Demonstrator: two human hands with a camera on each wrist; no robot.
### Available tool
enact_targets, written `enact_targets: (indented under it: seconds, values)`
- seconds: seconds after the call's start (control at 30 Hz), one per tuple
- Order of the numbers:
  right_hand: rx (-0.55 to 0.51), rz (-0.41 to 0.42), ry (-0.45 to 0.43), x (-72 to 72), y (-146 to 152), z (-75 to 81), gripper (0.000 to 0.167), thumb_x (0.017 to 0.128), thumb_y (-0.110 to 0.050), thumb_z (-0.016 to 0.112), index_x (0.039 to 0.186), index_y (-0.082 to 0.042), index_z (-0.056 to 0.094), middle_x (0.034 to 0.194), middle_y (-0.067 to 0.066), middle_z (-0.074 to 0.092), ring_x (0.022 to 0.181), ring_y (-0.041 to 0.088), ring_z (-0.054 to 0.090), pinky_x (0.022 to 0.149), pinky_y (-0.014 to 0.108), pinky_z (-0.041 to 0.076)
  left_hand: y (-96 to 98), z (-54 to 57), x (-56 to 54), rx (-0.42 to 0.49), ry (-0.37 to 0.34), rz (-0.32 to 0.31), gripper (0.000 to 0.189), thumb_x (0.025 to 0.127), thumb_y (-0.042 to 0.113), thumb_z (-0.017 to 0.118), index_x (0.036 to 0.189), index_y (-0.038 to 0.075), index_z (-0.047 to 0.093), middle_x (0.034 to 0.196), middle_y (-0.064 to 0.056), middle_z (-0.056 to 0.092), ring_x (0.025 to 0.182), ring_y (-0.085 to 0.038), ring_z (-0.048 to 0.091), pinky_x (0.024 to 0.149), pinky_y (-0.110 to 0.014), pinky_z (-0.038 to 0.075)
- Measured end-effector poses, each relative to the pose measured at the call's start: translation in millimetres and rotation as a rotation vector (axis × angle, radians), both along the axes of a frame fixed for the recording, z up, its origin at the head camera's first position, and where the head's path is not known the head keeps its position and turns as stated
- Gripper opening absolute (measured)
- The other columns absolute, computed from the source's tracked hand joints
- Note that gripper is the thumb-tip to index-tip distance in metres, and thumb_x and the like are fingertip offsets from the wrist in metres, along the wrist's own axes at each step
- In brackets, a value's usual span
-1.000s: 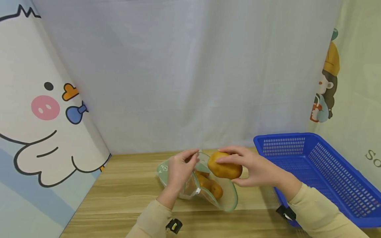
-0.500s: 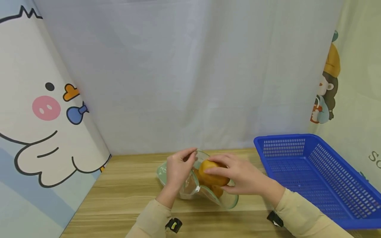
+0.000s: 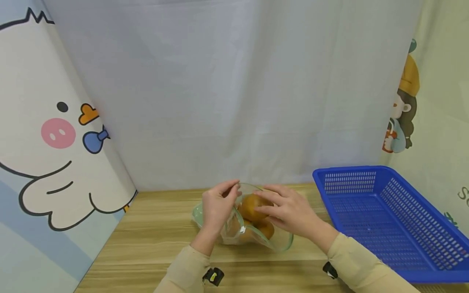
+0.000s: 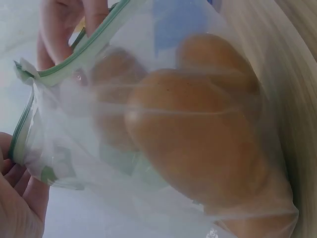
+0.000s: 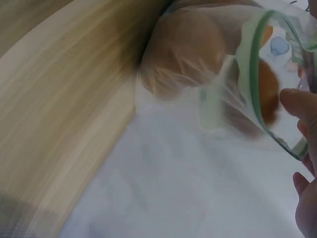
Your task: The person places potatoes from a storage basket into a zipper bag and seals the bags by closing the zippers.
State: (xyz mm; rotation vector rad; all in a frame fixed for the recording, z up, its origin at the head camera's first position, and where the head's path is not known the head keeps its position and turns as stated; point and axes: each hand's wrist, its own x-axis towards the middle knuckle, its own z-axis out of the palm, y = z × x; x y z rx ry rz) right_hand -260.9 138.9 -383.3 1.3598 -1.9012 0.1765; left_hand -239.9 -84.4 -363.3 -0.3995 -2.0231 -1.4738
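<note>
A clear zip bag (image 3: 231, 234) with a green-edged mouth lies on the table, several brown potatoes inside it. My left hand (image 3: 220, 203) pinches the bag's upper rim and keeps the mouth spread. At the opening, my right hand (image 3: 289, 209) has its fingers spread beside the uppermost potato (image 3: 249, 207). The right wrist view shows a fingertip (image 5: 292, 99) close to that potato, with a narrow gap. A large potato (image 4: 183, 129) shows through the plastic in the left wrist view, others around it. The right hand's thumb is mostly hidden in the head view.
A blue slotted basket (image 3: 381, 228) stands on the right of the wooden table (image 3: 157, 219). A pale curtain (image 3: 227, 101) hangs behind the table. Black straps (image 3: 213, 276) show near both wrists.
My right hand has carried a potato leftward and down into the bag's mouth, and its fingers have loosened from it. The left hand stays on the rim.
</note>
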Motion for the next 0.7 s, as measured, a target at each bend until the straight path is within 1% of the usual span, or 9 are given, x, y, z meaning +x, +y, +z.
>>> enact_targets:
  seconds: [0.13, 0.2, 0.23, 0.33, 0.47, 0.53, 0.57, 0.63, 0.7]
  values:
    - [0.017, -0.014, 0.024, -0.6, -1, -3.4, 0.042, 0.068, -0.020, 0.092, 0.108, -0.019, 0.078, 0.133, 0.006, 0.061, 0.124, 0.032, 0.053, 0.102, 0.048, 0.047, -0.1, 0.4, -0.8, -0.023, 0.033, 0.012, 0.013, 0.091, 0.001, 0.070, 0.102, -0.001, 0.077, 0.090, -0.014, 0.075, 0.070, -0.022, 0.073, 0.049, -0.017, 0.054]
    - [-0.006, 0.007, 0.005, 0.8, -2, -3.9, 0.041, 0.068, -0.018, 0.092, 0.107, -0.018, 0.078, 0.130, 0.006, 0.064, 0.123, 0.032, 0.054, 0.103, 0.051, 0.046, 0.0, 1.0, -1.0, -0.037, 0.046, 0.023, 0.013, 0.091, 0.001, 0.070, 0.102, -0.001, 0.077, 0.089, -0.014, 0.075, 0.070, -0.022, 0.073, 0.050, -0.016, 0.053]
    - [-0.030, 0.021, -0.020, 2.4, -3, -3.8, 0.041, 0.068, -0.017, 0.092, 0.106, -0.018, 0.078, 0.128, 0.005, 0.065, 0.122, 0.033, 0.055, 0.103, 0.053, 0.046, 0.3, 1.3, -1.1, -0.039, 0.049, 0.028, 0.013, 0.091, 0.002, 0.070, 0.102, -0.001, 0.077, 0.089, -0.013, 0.075, 0.070, -0.022, 0.073, 0.050, -0.015, 0.053]
    - [-0.132, 0.068, -0.127, 9.8, -6, -2.2, 0.041, 0.069, -0.011, 0.090, 0.108, -0.015, 0.077, 0.123, 0.006, 0.067, 0.118, 0.033, 0.057, 0.100, 0.052, 0.047, 1.2, 2.3, -2.1, -0.032, 0.048, 0.036, 0.013, 0.091, 0.002, 0.070, 0.102, -0.001, 0.077, 0.088, -0.013, 0.075, 0.070, -0.022, 0.073, 0.049, -0.014, 0.052]
    - [-0.310, 0.083, -0.315, 27.2, -10, 1.5, 0.043, 0.072, -0.004, 0.085, 0.114, -0.008, 0.073, 0.120, 0.007, 0.068, 0.112, 0.031, 0.059, 0.096, 0.049, 0.049, 2.6, 2.7, -4.1, -0.022, 0.038, 0.033, 0.013, 0.090, 0.001, 0.070, 0.101, -0.002, 0.077, 0.088, -0.013, 0.075, 0.070, -0.023, 0.073, 0.049, -0.014, 0.052]
    - [-0.396, 0.063, -0.412, 37.3, -11, 2.6, 0.042, 0.075, -0.003, 0.083, 0.116, -0.007, 0.072, 0.118, 0.006, 0.068, 0.110, 0.028, 0.060, 0.093, 0.047, 0.050, 3.2, 2.7, -4.5, -0.019, 0.026, 0.035, 0.013, 0.090, 0.001, 0.071, 0.101, -0.001, 0.077, 0.088, -0.013, 0.075, 0.070, -0.022, 0.073, 0.049, -0.014, 0.052]
    - [-0.434, 0.038, -0.457, 42.4, -12, 2.6, 0.041, 0.077, -0.003, 0.083, 0.116, -0.007, 0.072, 0.117, 0.004, 0.069, 0.109, 0.027, 0.060, 0.092, 0.046, 0.050, 3.4, 2.7, -5.0, -0.016, 0.021, 0.035, 0.013, 0.090, 0.002, 0.071, 0.101, -0.001, 0.077, 0.088, -0.013, 0.075, 0.069, -0.022, 0.073, 0.048, -0.014, 0.052]
    - [-0.493, -0.007, -0.544, 51.6, -13, 1.6, 0.040, 0.079, -0.005, 0.082, 0.117, -0.009, 0.072, 0.115, 0.001, 0.069, 0.107, 0.023, 0.060, 0.090, 0.043, 0.052, 3.6, 2.8, -5.7, -0.013, 0.015, 0.037, 0.013, 0.091, 0.003, 0.070, 0.101, 0.000, 0.078, 0.088, -0.012, 0.075, 0.068, -0.022, 0.073, 0.047, -0.015, 0.051]
    - [-0.538, -0.038, -0.635, 59.5, -14, -0.9, 0.038, 0.081, -0.005, 0.082, 0.117, -0.010, 0.072, 0.112, 0.000, 0.069, 0.101, 0.021, 0.061, 0.085, 0.038, 0.054, 3.8, 3.7, -5.9, -0.009, 0.010, 0.035, 0.014, 0.091, 0.003, 0.070, 0.102, 0.001, 0.078, 0.088, -0.012, 0.075, 0.068, -0.021, 0.073, 0.046, -0.016, 0.051]
